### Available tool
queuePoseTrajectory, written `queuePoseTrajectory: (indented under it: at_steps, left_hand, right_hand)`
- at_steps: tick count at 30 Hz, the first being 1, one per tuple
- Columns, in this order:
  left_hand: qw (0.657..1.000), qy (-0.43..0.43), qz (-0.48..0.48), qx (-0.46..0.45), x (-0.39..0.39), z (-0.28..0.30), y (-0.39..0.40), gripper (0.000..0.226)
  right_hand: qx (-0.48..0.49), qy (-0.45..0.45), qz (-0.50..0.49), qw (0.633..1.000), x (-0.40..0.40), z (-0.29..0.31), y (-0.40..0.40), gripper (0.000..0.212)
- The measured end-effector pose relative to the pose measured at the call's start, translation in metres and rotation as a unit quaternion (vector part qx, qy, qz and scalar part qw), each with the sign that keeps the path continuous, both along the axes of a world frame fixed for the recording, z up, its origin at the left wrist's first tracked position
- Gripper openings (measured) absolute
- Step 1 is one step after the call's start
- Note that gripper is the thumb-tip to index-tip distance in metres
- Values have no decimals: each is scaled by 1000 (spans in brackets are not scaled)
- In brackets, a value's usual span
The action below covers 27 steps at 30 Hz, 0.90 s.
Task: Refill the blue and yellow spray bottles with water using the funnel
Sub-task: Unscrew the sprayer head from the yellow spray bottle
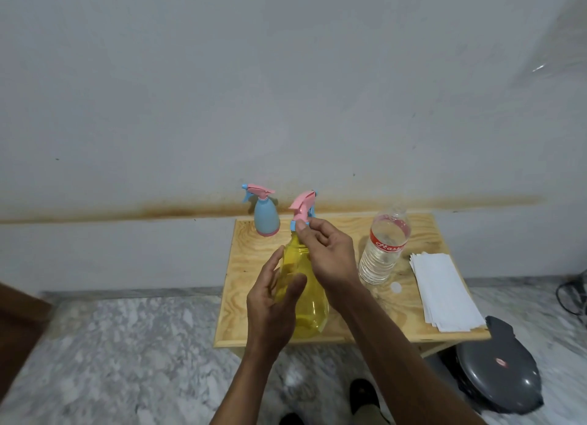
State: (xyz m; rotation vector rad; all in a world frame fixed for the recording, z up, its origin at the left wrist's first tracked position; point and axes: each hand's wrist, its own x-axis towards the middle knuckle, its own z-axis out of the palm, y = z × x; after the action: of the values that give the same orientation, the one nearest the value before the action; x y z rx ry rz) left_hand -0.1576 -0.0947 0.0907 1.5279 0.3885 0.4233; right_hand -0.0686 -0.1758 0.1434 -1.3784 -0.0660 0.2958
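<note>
While the right hand point(330, 253) pinches the yellow spray bottle point(305, 294)'s collar near the desk point(365, 324)'s front edge, the left hand point(273, 301), loosely open, barely steadies it; twisting could tip it.

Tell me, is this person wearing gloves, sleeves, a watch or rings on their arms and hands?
Nothing of the kind shows. The left hand and the right hand are bare, without gloves, and I can see no rings. Both forearms are uncovered as far as the bottom edge of the picture: no sleeves, no watch, no bracelet or wristband.
</note>
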Motion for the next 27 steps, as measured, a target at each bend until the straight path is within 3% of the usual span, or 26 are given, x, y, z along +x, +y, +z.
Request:
queuePoseTrajectory:
  at_steps: [8,18,27]
  left_hand:
    - [999,18,12,38,-3,-3,9,59]
    - [996,35,6,87,-9,-12,17,61]
    - [996,65,22,59,-1,-30,14,68]
  right_hand:
    - [-23,6,19,1000,3,5,4,32]
    - [-17,7,-15,1000,19,24,-2,25]
    - [78,-37,-86,993,50,48,-28,16]
